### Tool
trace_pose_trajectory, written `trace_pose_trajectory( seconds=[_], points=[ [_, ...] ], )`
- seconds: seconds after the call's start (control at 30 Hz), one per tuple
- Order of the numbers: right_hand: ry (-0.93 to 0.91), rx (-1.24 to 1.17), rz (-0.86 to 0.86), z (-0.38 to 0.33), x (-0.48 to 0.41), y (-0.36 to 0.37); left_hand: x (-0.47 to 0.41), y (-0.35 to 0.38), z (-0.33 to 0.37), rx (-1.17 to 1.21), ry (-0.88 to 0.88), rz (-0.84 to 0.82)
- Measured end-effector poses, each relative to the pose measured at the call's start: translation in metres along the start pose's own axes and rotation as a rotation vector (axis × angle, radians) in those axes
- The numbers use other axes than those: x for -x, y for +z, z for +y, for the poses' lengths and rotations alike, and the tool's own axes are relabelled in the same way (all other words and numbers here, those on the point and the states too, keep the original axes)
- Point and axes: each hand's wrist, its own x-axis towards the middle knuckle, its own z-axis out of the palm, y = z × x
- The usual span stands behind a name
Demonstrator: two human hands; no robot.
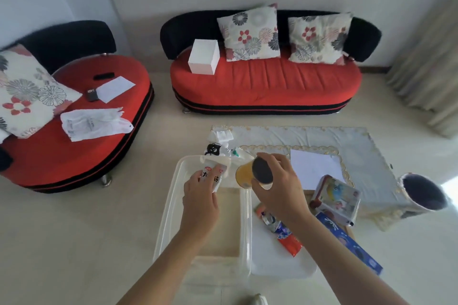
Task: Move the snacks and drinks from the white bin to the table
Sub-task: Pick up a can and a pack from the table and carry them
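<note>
The white translucent bin (171, 195) stands on the floor beside the low table (366, 151), which wears a pale blue cloth. Over the bin's far end, my left hand (199, 202) grips a white snack packet (213, 172) with red and black print. My right hand (280, 189) holds an orange drink bottle (244, 176) with a dark cap, tipped on its side above the bin's right rim. On the table edge lie a colourful snack bag (337, 197), a blue packet (352, 242) and a red-and-blue wrapper (285, 235).
A dark-lined cylinder (423, 192) lies on the table's right end, and a white sheet (314, 168) on its middle. Small items (218, 148) sit beyond the bin. A red sofa (267, 82) with a white box and a red chair (81, 119) stand behind.
</note>
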Motion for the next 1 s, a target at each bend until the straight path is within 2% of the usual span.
trace_pose_trajectory(
  seconds=[0.27,0.47,0.63,1.0],
  points=[
    [0.193,0.075,0.139,-0.016,0.062,-0.022,0.012,-0.008,0.004,0.076,0.167,-0.126],
    [0.313,0.113,0.247,-0.012,0.112,-0.054,0.033,0.016,0.038,0.112,0.301,-0.246],
    [0.394,0.156,0.38,0.011,0.159,-0.097,0.056,0.043,0.089,0.17,0.448,-0.358],
    [0.58,0.169,0.663,0.106,0.29,-0.199,0.116,0.123,0.239,0.132,0.734,-0.562]
  ],
)
